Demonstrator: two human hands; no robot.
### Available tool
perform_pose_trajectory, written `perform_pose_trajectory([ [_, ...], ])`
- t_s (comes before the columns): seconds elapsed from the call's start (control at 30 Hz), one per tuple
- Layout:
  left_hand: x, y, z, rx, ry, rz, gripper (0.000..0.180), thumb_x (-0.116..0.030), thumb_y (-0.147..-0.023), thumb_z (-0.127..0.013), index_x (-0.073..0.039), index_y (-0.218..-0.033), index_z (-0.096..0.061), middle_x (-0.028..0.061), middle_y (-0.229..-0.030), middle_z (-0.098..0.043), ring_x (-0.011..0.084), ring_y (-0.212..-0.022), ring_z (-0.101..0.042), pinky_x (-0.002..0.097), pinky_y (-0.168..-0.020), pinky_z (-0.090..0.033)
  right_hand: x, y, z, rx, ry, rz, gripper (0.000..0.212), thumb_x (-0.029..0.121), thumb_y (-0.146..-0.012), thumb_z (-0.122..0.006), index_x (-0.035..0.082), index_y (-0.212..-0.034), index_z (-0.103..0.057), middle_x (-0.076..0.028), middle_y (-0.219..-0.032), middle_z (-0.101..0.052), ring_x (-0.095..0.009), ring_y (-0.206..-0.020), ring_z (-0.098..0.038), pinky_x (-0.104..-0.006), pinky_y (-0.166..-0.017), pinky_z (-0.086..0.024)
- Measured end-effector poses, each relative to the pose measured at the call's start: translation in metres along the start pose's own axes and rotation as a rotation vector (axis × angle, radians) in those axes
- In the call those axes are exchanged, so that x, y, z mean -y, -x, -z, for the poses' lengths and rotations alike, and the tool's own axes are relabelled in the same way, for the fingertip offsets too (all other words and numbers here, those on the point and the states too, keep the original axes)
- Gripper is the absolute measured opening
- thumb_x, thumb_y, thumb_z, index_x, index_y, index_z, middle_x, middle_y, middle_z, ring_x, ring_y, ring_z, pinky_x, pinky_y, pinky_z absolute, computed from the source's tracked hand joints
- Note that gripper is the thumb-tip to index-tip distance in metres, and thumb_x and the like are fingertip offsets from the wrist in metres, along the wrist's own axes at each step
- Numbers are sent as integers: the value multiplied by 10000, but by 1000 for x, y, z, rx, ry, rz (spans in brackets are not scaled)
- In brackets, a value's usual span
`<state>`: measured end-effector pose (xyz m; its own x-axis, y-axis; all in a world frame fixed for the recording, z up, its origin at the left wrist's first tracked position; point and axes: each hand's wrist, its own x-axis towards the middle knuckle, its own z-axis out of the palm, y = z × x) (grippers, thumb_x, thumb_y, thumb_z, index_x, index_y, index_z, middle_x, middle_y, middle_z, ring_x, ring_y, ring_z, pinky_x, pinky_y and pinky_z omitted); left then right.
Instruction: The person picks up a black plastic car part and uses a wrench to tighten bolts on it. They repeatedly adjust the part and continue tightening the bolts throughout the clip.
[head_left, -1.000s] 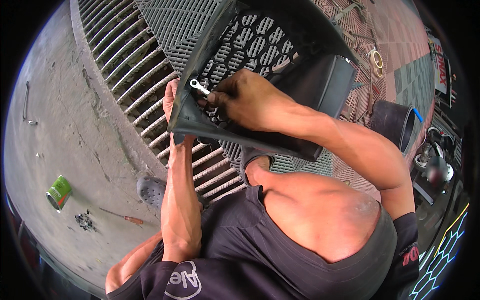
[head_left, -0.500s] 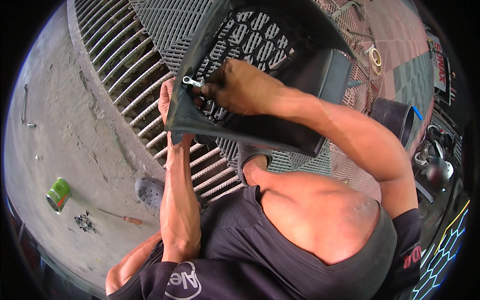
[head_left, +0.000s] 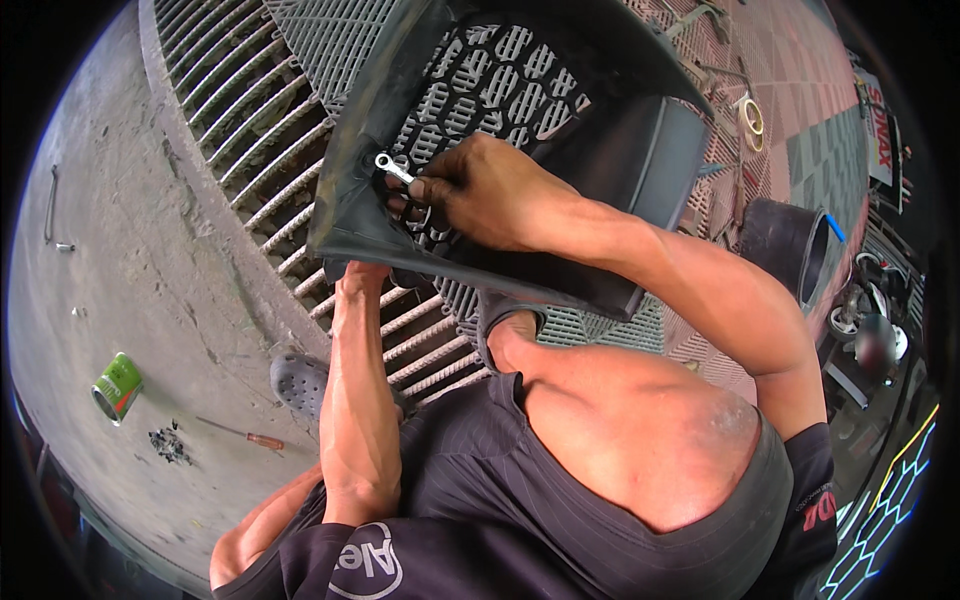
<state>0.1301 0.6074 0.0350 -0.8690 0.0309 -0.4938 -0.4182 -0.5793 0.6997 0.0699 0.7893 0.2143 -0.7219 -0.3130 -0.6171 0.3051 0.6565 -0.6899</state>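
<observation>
A large black plastic housing (head_left: 590, 240) with a honeycomb mesh (head_left: 500, 75) is tilted in front of me. My right hand (head_left: 497, 192) reaches into it, closed on a small silver ring spanner (head_left: 397, 170). The spanner's ring end lies at the housing's left inner corner, beside the mesh. My left hand (head_left: 362, 270) goes up behind the housing's near left edge. Only its wrist end shows, and the housing hides its fingers.
A metal floor grating (head_left: 265, 170) runs under the housing. On the concrete at left lie a green can (head_left: 118, 388), a screwdriver (head_left: 262, 440), a long wrench (head_left: 50, 205) and dark small bits (head_left: 170, 443). A black bucket (head_left: 785, 245) and a tape roll (head_left: 750, 116) are at right.
The housing's left edge has tipped outward to the left and now covers my left fingers. The spanner's ring end has shifted slightly right, and my right hand has moved a little right and down.
</observation>
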Motion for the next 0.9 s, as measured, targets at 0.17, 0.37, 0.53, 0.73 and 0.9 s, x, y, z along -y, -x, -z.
perform_pose_trajectory([
  [0.17,-10,-7,-15,-127,-56,-13,293,-378,-1120,-540,-98,-1111,-624,61,-772,-692,130,-544,-610,288,-476,-542,1,-8,6,64,86,22,240,239,-1010,-636,113,-1020,-840,-185,-931,-780,-336,-897,-763,-421,-856,-580],
  [0.37,-15,4,-28,-52,73,-52,307,-384,-1121,-532,-87,-1116,-613,78,-794,-702,141,-559,-637,345,-459,-586,16,-9,25,149,262,14,223,252,-1021,-640,181,-1012,-851,-173,-949,-781,-331,-869,-753,-418,-844,-578],
  [0.53,-11,-2,-10,111,-324,-250,244,-277,-1100,-568,-60,-1205,-609,90,-974,-711,159,-748,-680,342,-681,-626,-7,-10,-2,18,1,-15,221,208,-1009,-654,71,-1049,-822,-216,-919,-771,-323,-870,-758,-412,-835,-573],
  [0.73,17,-7,25,65,-419,-320,270,-237,-1096,-550,-45,-1277,-604,51,-1077,-688,128,-887,-666,276,-795,-575,-2,3,-27,6,-291,-99,272,174,-1030,-613,-41,-1076,-773,-238,-864,-760,-344,-805,-751,-441,-778,-573],
  [0.9,-7,-1,-12,-57,-45,-27,274,-308,-1128,-500,-71,-1185,-624,66,-844,-708,132,-607,-656,276,-505,-559,-4,14,-1,-49,-54,-31,240,150,-1005,-626,-13,-1055,-796,-246,-891,-759,-366,-850,-759,-446,-818,-577],
])
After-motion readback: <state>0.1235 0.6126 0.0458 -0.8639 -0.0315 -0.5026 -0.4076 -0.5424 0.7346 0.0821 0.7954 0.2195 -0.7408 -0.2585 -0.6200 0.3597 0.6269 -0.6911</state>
